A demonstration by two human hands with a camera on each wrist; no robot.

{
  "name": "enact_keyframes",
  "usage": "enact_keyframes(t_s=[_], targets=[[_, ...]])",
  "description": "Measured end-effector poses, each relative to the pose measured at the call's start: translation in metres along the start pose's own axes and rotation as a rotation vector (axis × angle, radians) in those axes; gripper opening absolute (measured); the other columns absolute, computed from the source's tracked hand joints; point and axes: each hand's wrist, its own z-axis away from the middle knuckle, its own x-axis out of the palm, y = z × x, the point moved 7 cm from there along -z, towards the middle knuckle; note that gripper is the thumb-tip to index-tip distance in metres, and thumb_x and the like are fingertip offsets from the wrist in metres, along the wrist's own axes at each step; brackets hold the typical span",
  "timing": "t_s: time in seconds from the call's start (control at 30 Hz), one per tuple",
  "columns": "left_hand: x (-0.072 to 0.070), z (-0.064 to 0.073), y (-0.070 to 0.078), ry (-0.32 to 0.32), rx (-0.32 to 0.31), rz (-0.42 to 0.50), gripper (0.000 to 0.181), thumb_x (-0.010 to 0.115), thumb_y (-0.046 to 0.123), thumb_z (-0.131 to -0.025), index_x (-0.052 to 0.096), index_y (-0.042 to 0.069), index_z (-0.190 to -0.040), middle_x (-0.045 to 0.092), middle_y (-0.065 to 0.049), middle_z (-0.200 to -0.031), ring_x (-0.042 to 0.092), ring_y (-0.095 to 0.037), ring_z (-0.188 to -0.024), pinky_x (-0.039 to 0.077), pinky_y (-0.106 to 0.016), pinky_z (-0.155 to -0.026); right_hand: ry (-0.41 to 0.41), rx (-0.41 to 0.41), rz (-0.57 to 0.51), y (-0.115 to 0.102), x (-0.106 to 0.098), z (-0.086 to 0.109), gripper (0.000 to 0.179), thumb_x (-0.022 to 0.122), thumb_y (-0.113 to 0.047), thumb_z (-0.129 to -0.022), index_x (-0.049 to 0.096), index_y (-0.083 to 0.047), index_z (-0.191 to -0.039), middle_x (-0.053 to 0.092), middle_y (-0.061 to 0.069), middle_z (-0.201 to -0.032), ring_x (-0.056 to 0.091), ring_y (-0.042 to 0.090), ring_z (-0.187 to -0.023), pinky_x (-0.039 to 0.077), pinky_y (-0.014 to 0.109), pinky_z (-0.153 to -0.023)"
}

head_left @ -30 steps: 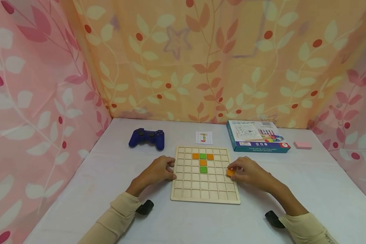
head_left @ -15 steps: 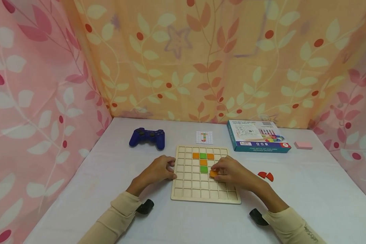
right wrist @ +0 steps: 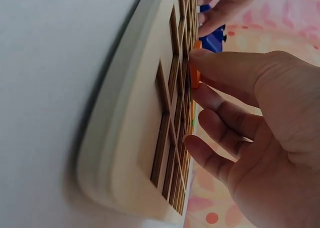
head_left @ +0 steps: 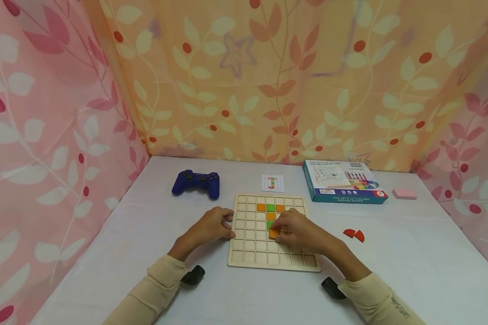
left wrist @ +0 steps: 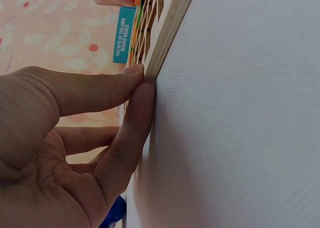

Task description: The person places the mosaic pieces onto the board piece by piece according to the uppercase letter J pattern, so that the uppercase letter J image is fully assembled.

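A wooden grid board (head_left: 250, 258) lies flat on the table, with orange and green square tiles set in a T shape in its cells. My right hand (head_left: 298, 231) pinches an orange square tile (head_left: 274, 234) between thumb and fingers, just below the lowest green tile (head_left: 270, 224). In the right wrist view this orange tile (right wrist: 195, 70) stands tilted at the board's surface. My left hand (head_left: 211, 224) holds the board's left edge; the left wrist view has the thumb (left wrist: 100, 91) and index finger at the corner of its rim.
Two red quarter-round pieces (head_left: 354, 234) lie right of the board. Behind it are a printed pattern card (head_left: 279, 183), a blue game controller (head_left: 196, 184), a flat cardboard box (head_left: 343, 181) and a pink block (head_left: 404, 193). Patterned cloth (head_left: 244, 113) hangs around the table.
My right hand has carried the orange tile leftward from the board's right edge to the column under the green tile, uncovering the red pieces. The left hand stays at the left edge.
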Motion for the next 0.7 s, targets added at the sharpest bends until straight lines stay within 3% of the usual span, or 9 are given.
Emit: enact_keyframes(t_s=[0.7], targets=[[0.0002,-0.0012,-0.0021,0.003,0.01,0.005,0.07,0.089,0.0,-0.083,0.058,-0.008,-0.145,0.063,-0.01,-0.118,0.069,-0.015,-0.096,0.061,-0.029,-0.077,-0.014,0.017,0.006,-0.0024,0.0006,0.0004,0.024,0.081,-0.023,-0.096,0.082,-0.016,-0.118,0.073,-0.007,-0.113,0.056,0.016,-0.111,0.052,0.037,-0.095]])
